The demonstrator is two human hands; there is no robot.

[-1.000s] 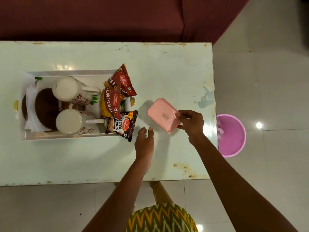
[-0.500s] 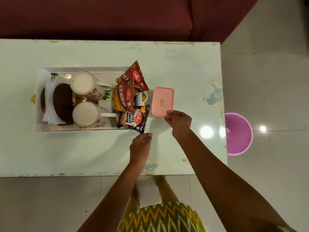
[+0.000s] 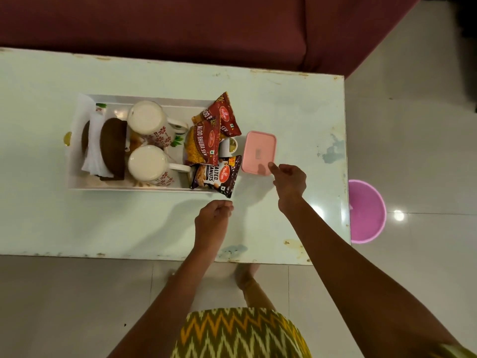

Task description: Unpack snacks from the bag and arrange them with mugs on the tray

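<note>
Snack packets (image 3: 214, 143): three foil packs piled at the right end of the white tray (image 3: 144, 188), the salted-peanuts pack (image 3: 216, 175) hanging over the tray's near right corner.
Mugs (image 3: 148, 140): two floral ones, side by side mid-tray, handles pointing right toward the packets.
Pink container (image 3: 259, 152): flat on the table (image 3: 284, 104), just beside the tray's right end, outside it.
Right hand (image 3: 290, 180): at the container's near right corner, thumb tip on or just over its edge, fingers loosely curled; no firm hold visible, contact hard to confirm.
Left hand (image 3: 213, 219): loosely curled, holding nothing, over the table just near of the peanuts pack, not touching it.
Step in hand, judged: settling the container next to the snacks.
Doing it well: keep the container square to the tray edge, then tuck the overhanging peanuts pack fully inside with the left hand, without nudging the mugs.
</note>
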